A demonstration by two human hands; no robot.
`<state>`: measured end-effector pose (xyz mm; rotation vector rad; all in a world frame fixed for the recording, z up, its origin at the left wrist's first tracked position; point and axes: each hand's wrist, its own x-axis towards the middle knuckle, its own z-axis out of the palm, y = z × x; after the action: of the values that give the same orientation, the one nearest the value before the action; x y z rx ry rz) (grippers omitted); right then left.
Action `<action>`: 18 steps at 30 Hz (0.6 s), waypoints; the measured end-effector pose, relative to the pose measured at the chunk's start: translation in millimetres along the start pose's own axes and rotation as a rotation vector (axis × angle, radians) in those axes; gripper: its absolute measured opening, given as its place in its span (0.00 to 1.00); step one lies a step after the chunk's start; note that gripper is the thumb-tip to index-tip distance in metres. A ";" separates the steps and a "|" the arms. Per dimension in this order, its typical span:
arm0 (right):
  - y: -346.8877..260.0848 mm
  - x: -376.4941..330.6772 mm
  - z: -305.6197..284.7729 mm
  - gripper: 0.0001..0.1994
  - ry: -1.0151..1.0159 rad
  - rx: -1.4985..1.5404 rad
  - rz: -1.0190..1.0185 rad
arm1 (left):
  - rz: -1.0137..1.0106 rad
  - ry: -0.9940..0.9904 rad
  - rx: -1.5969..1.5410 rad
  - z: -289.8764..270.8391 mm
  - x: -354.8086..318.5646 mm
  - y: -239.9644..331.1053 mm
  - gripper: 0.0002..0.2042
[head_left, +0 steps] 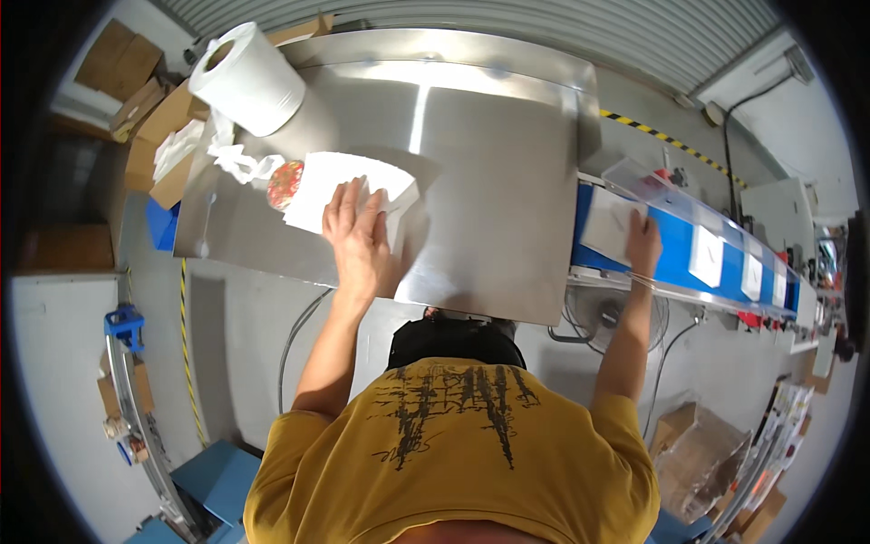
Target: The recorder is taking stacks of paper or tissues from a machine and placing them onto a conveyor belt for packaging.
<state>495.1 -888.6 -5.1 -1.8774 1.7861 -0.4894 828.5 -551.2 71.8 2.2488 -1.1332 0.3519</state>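
Left hand (356,222) — open, fingers parted — rested on white stack (331,174), bench (494,199); right hand (644,243) touched white packet (607,223) on blue conveyor (680,247) — grip indiscernible.

The single view is from a camera worn on the head, which looks steeply downward through a wide fisheye lens. It is close above the yellow shirt (444,453); farther forward come the steel worktop (489,208) and ribbed shutter (562,23).

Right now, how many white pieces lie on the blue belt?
4: first piece at the right hand; second, third and fourth farther right. Others may be hidden.
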 end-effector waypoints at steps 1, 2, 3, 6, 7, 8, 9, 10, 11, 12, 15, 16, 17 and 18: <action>-8.9 -8.6 -1.8 0.25 -0.011 0.005 -0.013 | -0.005 -0.002 -0.007 0.6 0.2 1.5 0.16; -22.5 -20.6 1.3 0.25 0.345 -0.287 -0.163 | -0.013 0.005 0.006 0.9 -0.4 3.0 0.16; -41.0 -30.9 4.4 0.25 0.706 -0.572 -0.311 | -0.031 0.007 -0.017 1.3 -1.0 3.8 0.16; -120.6 -73.2 37.8 0.24 -0.076 0.057 -0.713 | -0.042 0.001 -0.037 -0.4 -0.7 4.0 0.15; -148.6 -85.8 56.5 0.24 -0.270 0.241 -1.005 | -0.040 -0.004 -0.038 -0.5 -0.7 4.7 0.15; -182.4 -109.0 66.6 0.25 -0.614 0.427 -0.855 | -0.036 -0.004 -0.035 -2.7 -2.2 3.5 0.15; -208.4 -123.8 80.2 0.25 -0.769 0.428 -0.810 | -0.029 -0.016 -0.037 -4.0 -3.9 1.1 0.14; -226.9 -132.6 92.0 0.24 -0.808 0.478 -0.854 | -0.017 -0.028 -0.042 -4.4 -3.7 -0.7 0.14; -239.0 -136.0 102.4 0.23 -0.849 0.531 -0.900 | -0.007 -0.025 -0.045 -5.7 -3.4 -1.4 0.14; -243.4 -133.6 113.3 0.23 -0.842 0.535 -0.901 | 0.004 -0.045 -0.016 -8.2 -3.6 -1.7 0.13; -238.2 -126.1 134.3 0.21 -0.826 0.518 -1.128 | 0.016 -0.074 -0.008 -12.9 2.2 4.4 0.11; -234.0 -124.9 134.0 0.19 -0.745 0.544 -1.191 | 0.007 -0.080 -0.023 -13.4 2.8 6.3 0.11; -228.1 -123.4 133.2 0.17 -0.662 0.567 -1.250 | 0.008 -0.084 -0.029 -12.1 3.3 4.5 0.11; -220.1 -122.9 131.5 0.17 -0.660 0.560 -1.242 | 0.010 -0.059 -0.040 -10.8 5.1 -0.1 0.12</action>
<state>740.8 -748.9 25.7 -2.1277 -0.0789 -0.5718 831.9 -547.8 82.6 2.2320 -1.1717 0.2662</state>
